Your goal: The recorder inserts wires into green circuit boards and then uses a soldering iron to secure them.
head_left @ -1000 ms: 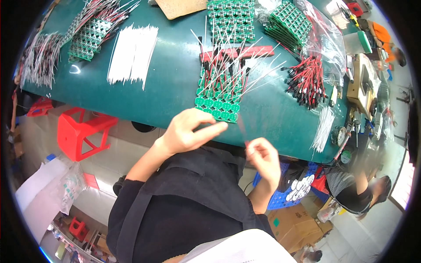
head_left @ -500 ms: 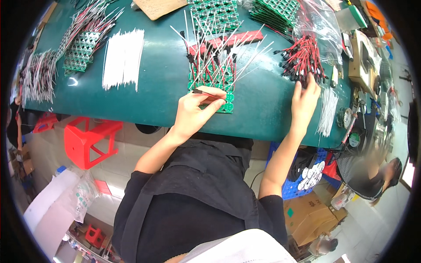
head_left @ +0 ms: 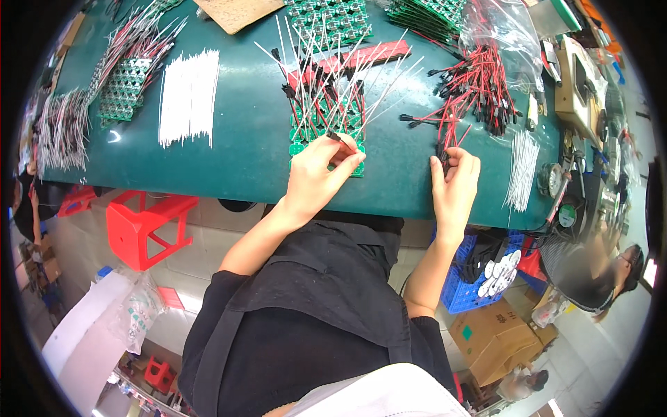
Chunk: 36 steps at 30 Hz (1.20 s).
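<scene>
Tabletop, dark green (head_left: 243,139), one: we list it across the upper half of the frame. Carton, brown cardboard (head_left: 497,340), one: lower right, on the floor. Stool, red plastic (head_left: 128,243), one: left of frame, below the tabletop edge. Pile of thin red-and-black leads with black connectors (head_left: 493,90): upper right. Bundle of straight, thin white strands (head_left: 187,97): upper left of centre. Circuit board, green, rectangular, with rows of round pads (head_left: 297,149), one: centre of frame, leads and white strands standing over it, its lower part behind the left hand. Left hand (head_left: 316,170): above the board's lower end, fingers pinched nearly together on one lead. Right hand (head_left: 455,184): right of centre, just below the pile, fingers drawn in around several leads; we cannot tell how many. Small bunch of red-and-black leads (head_left: 442,149): in that grip. Single dark-ended lead (head_left: 335,136): in the left hand's pinch.
</scene>
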Each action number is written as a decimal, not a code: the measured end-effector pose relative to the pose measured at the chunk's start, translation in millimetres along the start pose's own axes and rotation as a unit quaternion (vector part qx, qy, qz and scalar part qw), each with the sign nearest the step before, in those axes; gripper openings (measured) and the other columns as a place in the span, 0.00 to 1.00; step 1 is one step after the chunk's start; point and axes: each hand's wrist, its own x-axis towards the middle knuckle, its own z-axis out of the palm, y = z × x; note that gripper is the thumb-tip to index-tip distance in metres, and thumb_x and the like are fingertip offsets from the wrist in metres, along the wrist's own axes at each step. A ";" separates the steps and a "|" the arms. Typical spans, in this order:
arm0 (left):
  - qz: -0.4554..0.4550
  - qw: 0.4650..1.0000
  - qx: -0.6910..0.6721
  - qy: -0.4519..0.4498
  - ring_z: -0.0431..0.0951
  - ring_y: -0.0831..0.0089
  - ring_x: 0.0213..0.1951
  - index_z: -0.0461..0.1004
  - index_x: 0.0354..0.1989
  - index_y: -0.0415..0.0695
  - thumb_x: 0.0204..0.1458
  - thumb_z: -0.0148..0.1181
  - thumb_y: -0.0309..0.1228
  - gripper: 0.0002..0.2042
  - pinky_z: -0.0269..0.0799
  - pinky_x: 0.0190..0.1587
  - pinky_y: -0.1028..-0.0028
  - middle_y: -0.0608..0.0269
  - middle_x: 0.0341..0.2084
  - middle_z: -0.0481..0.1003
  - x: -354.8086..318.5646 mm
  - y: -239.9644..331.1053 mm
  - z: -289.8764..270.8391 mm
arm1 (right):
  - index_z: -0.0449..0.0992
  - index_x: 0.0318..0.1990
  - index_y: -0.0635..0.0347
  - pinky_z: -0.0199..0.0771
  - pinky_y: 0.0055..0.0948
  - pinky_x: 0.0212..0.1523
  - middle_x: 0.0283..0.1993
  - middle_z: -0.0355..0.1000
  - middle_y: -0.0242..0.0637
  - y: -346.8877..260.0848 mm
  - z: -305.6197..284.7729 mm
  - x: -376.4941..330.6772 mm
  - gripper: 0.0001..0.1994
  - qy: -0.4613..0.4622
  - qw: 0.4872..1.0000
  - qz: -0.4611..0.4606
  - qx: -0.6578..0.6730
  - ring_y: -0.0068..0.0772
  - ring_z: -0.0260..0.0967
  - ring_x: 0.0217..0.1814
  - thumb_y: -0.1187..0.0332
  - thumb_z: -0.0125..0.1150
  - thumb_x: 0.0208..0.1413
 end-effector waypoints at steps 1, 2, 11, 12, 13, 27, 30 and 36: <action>-0.001 1.000 0.011 0.000 0.82 0.76 0.31 0.77 0.34 0.36 0.51 0.67 0.22 0.06 0.78 0.36 0.77 0.60 0.31 0.79 0.1 -1.7 1.7 | 0.71 0.45 0.64 0.71 0.33 0.34 0.41 0.64 0.40 1.7 1.6 -2.4 0.13 0.026 0.999 -0.022 0.006 0.34 0.65 0.31 0.73 0.64 0.55; -0.003 1.000 0.022 0.001 0.82 0.76 0.31 0.77 0.34 0.36 0.51 0.67 0.22 0.06 0.78 0.36 0.77 0.59 0.31 0.79 0.1 -3.2 2.9 | 0.71 0.45 0.64 0.71 0.33 0.34 0.41 0.64 0.40 1.9 1.5 -4.0 0.13 0.026 0.999 -0.021 0.006 0.34 0.65 0.31 0.73 0.64 0.55; 0.033 0.998 0.046 0.012 0.82 0.75 0.31 0.76 0.35 0.36 0.52 0.66 0.21 0.05 0.78 0.35 0.77 0.60 0.30 0.79 -1.2 -10.9 5.5 | 0.73 0.41 0.65 0.70 0.24 0.29 0.34 0.68 0.34 2.5 7.0 -9.7 0.08 0.127 0.988 0.034 0.084 0.21 0.64 0.25 0.75 0.63 0.55; 0.033 0.998 0.047 0.012 0.82 0.75 0.31 0.76 0.35 0.36 0.52 0.66 0.21 0.05 0.78 0.35 0.77 0.60 0.30 0.79 -0.9 -10.4 5.4 | 0.73 0.41 0.65 0.70 0.22 0.28 0.33 0.69 0.33 0.0 6.5 -10.3 0.07 0.136 0.982 0.064 0.117 0.20 0.65 0.26 0.74 0.63 0.56; 0.034 0.998 0.044 0.012 0.81 0.75 0.31 0.76 0.35 0.36 0.51 0.66 0.21 0.05 0.78 0.35 0.77 0.60 0.30 0.79 -0.7 -9.7 5.4 | 0.74 0.41 0.64 0.70 0.21 0.28 0.32 0.71 0.32 -1.2 6.3 -11.2 0.07 0.144 0.974 0.094 0.149 0.18 0.66 0.26 0.74 0.63 0.57; 0.138 0.981 0.132 0.028 0.78 0.76 0.25 0.74 0.30 0.38 0.48 0.68 0.20 0.07 0.75 0.28 0.78 0.61 0.24 0.76 0.1 -11.8 9.3 | 0.75 0.39 0.66 0.68 0.17 0.27 0.30 0.72 0.32 -15.0 -10.6 -20.9 0.05 0.214 0.943 0.057 0.246 0.16 0.67 0.26 0.76 0.63 0.58; 0.138 0.978 0.155 0.033 0.75 0.70 0.22 0.71 0.32 0.43 0.49 0.68 0.25 0.09 0.70 0.24 0.72 0.64 0.23 0.74 1.6 -12.9 15.4 | 0.74 0.36 0.66 0.66 0.15 0.24 0.27 0.71 0.31 -25.9 -14.7 -24.1 0.05 0.213 0.917 0.056 0.333 0.15 0.65 0.23 0.74 0.64 0.59; 0.111 0.972 0.203 0.034 0.77 0.76 0.22 0.70 0.42 0.41 0.49 0.69 0.24 0.15 0.72 0.25 0.79 0.61 0.26 0.76 4.0 -10.9 16.2 | 0.74 0.33 0.65 0.62 0.15 0.20 0.23 0.69 0.28 -33.5 -19.0 -23.4 0.06 0.139 0.922 0.057 0.358 0.13 0.63 0.20 0.74 0.66 0.57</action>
